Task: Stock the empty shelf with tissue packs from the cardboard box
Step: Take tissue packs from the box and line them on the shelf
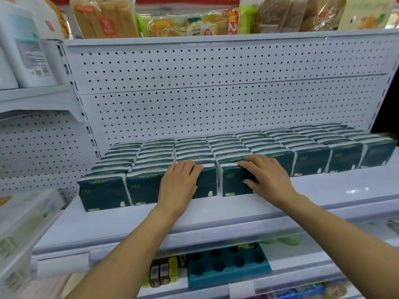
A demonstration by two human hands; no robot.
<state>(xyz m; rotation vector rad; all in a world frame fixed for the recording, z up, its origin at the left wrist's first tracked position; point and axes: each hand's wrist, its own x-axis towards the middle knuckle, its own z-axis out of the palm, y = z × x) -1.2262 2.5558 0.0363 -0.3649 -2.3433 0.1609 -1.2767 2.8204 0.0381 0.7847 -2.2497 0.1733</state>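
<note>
Several rows of dark green tissue packs (103, 192) fill the white shelf (216, 214) from left to right, each row running back to the pegboard. My left hand (179, 186) lies against the front pack of a middle row (207, 182), palm on its face and fingers draped over its top edge. On the neighbouring front pack (232, 182), my right hand (266, 176) rests with fingers flat on top and the thumb on the front face. The cardboard box is out of view.
A white pegboard back wall (216, 100) rises behind the packs. Bagged bread (103, 16) sits on the shelf above. Large white jugs (23, 46) stand on the left unit. Below are a teal holed tray (226, 266) and small lighters (164, 271).
</note>
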